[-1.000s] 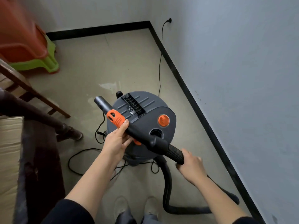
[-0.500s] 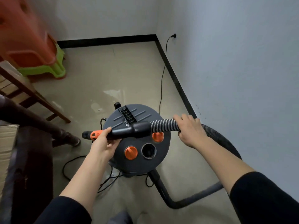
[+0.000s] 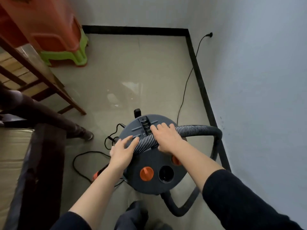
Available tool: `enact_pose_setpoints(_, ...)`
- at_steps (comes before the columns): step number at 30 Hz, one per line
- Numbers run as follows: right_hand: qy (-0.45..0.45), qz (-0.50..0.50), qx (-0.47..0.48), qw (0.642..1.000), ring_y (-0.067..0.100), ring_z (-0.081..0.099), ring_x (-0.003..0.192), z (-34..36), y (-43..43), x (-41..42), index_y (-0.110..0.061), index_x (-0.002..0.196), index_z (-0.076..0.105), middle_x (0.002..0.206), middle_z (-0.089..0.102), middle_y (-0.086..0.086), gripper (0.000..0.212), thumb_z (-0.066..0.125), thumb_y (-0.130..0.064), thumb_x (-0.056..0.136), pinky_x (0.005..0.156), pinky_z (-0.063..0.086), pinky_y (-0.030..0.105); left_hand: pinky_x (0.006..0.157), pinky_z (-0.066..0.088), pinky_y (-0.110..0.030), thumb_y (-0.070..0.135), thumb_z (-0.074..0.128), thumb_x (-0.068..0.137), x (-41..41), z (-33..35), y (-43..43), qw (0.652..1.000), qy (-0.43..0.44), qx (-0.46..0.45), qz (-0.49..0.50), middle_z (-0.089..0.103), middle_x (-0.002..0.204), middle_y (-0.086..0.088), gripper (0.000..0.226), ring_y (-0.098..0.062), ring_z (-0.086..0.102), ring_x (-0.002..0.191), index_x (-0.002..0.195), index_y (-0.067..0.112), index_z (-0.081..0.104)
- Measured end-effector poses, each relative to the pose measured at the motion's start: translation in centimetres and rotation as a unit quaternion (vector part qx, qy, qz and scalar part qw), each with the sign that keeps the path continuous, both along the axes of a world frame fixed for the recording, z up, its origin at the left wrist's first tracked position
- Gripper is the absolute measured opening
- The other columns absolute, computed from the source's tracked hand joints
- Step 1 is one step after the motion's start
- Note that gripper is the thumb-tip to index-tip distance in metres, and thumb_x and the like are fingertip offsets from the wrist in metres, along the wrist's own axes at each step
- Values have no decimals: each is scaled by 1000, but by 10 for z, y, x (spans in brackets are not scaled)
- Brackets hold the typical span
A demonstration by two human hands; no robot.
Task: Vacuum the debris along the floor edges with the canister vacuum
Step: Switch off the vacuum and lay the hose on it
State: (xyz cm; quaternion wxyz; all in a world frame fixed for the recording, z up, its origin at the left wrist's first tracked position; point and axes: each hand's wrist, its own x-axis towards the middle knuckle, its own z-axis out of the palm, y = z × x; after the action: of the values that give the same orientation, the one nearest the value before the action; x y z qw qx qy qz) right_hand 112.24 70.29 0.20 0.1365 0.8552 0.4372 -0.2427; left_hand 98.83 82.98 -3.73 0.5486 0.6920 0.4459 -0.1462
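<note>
Now, from the head camera, the canister vacuum (image 3: 149,156) stands on the smooth beige floor (image 3: 132,72) near the black baseboard (image 3: 201,87) of the pale right wall. Its round dark-grey plastic lid carries a ribbed black handle slot, an orange knob (image 3: 146,173) and an open round port (image 3: 166,174). The ribbed hose (image 3: 191,130), grey with pale ridges, lies across the lid, then bends down as matte black tube and loops back to the canister base. The right hand (image 3: 166,138) presses over the hose with fingers curled around it, gripping it. The left hand (image 3: 123,149) is spread flat, fingertips touching the hose and lid, closed on nothing. A thin black power cord (image 3: 187,83) runs up to a wall plug, and more cord coils on the floor to the left. Glossy orange and green plastic stools (image 3: 66,47) stand stacked at far left, beside a wooden frame (image 3: 41,77).

Compared with half a second ago, the left hand has let go of the black wand with its orange collar, which now hangs mostly hidden under the left forearm, and the hose has dropped onto the lid.
</note>
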Motion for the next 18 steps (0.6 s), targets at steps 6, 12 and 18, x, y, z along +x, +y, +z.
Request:
enact_pose_setpoints(6,148,-90,57,983,27,44,113,-1,-15,19,-16,119,45,118,49,6,46,61,-13,76,96,34,41,120,1,-48,92,38,67,-6,-6,1,988,28,100,-117,45,149,4,53,-23,12,150,99,55,60)
enact_pose_setpoints(12,135,-107,39,984,23,41,123,-5,-50,47,-22,129,44,126,50,2,53,59,-17,78,110,21,48,116,3,-57,51,49,96,6,21,-14,979,62,151,-121,41,151,11,28,-23,2,150,117,40,63)
enact_pose_setpoints(18,188,-52,116,974,23,35,135,-6,-66,56,-21,141,40,139,47,3,63,56,-13,81,117,11,50,117,-3,-55,26,40,103,33,29,-56,969,47,226,-85,49,145,9,34,-18,10,149,131,34,57)
